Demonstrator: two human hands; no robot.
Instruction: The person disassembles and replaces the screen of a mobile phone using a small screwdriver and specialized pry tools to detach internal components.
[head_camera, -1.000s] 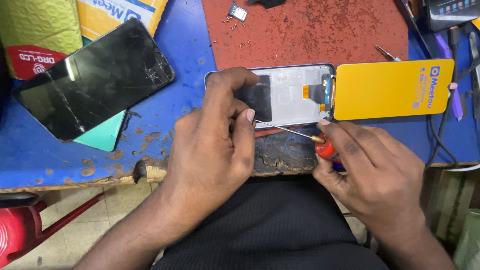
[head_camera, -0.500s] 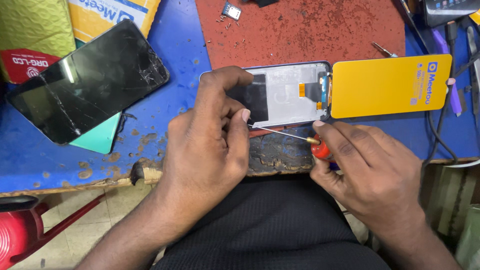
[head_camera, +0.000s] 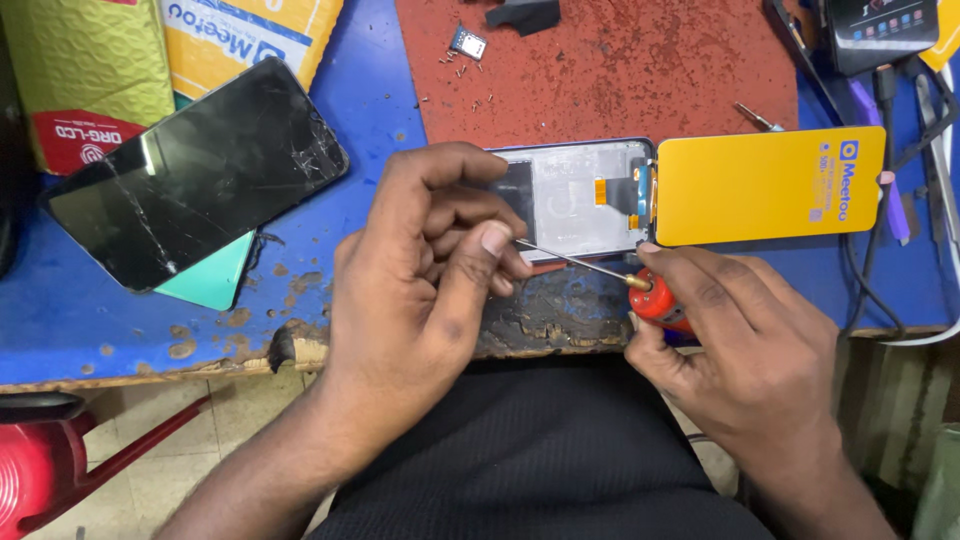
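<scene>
Here the opened phone (head_camera: 580, 200) lies at the near edge of the blue table (head_camera: 60, 310), its back off and its pale inner frame showing, with part of it resting on a rust-red mat (head_camera: 620, 70). The left hand (head_camera: 420, 290) curls over the phone's left end, fingers bent down onto the frame and pressing it in place; its thumb lies against the thin metal shaft of a screwdriver (head_camera: 600, 270). The right hand (head_camera: 740, 340) is closed around the screwdriver's red handle just off the table's edge, and the shaft runs leftward and slightly up, with its tip hidden under the left fingers. A yellow-covered screen panel (head_camera: 770, 185) lies just to the right of the phone, touching its right end. Well to the left rests a cracked black screen (head_camera: 195, 175), lying partly on a teal phone cover (head_camera: 215, 280). Beyond it are a yellow-green padded envelope (head_camera: 90, 70) and a yellow box (head_camera: 250, 35). On the mat near the far edge sit a small card tray (head_camera: 467, 42) and a few tiny screws (head_camera: 450, 62). Cables (head_camera: 880, 130) trail along the right side of the table.
</scene>
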